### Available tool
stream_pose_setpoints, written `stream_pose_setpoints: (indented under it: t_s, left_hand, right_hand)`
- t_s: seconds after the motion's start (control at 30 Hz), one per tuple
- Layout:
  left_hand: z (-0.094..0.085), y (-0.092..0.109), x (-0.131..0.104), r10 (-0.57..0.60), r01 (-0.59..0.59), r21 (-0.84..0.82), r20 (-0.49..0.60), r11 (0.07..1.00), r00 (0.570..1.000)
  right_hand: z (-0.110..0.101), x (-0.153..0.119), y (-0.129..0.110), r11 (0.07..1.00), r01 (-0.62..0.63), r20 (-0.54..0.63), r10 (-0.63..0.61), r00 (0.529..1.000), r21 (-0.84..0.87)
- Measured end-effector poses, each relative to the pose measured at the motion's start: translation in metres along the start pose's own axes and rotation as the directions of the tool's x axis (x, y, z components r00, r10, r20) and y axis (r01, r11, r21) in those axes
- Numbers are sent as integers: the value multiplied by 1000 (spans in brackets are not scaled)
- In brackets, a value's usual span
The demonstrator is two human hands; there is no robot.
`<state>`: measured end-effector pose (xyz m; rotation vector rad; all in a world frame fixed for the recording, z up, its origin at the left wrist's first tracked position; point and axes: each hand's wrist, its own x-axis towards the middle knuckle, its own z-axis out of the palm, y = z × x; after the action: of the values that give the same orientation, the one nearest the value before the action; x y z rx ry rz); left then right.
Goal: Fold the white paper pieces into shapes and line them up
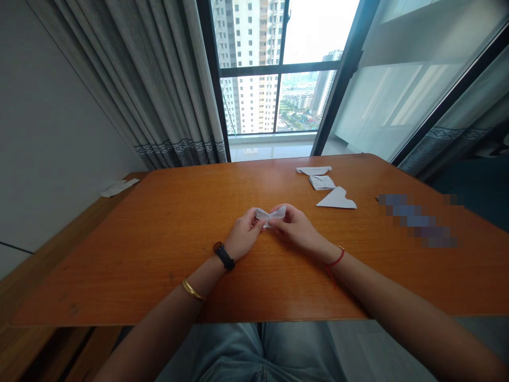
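Between my two hands is a small piece of folded white paper, held just above the table near its middle. My left hand pinches its left end, with thumb in front and fingers behind. Gripping the right end is my right hand, its thumb pressed near the paper's centre. The paper spreads into two wing-like flaps, narrow in the middle. My fingers hide parts of its lower edge and back.
On the wooden table toward the back right lie a folded paper strip, a folded paper square and a pointed folded paper. A blurred-out item lies farther right. White paper rests on the left ledge.
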<state>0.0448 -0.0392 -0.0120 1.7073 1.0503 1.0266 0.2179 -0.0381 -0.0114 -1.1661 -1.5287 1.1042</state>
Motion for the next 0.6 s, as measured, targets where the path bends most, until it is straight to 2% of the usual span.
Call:
stream_pose_setpoints:
  t_s: [0.07,0.17,0.33,0.47,0.6]
  left_hand:
    - [-2,0,-1,30,-27,147,-19,989,999]
    - [-2,-2,-1,11,-13,246,9,969,1000]
    - [-1,-6,0,-21,25,336,-15,942,1000]
    - [-2,-4,0,-10,23,310,-43,951,999]
    - [-3,-4,0,5,12,325,-51,946,999]
  right_hand:
    - [-2,0,2,991,17,55,-10,998,-135]
    - [-2,-1,4,954,54,78,-32,996,-295]
    - [0,-2,-1,940,109,112,-76,991,-323]
    - [0,-2,-2,915,122,105,-87,991,-386]
    - [4,-2,-3,929,105,86,-79,993,-355]
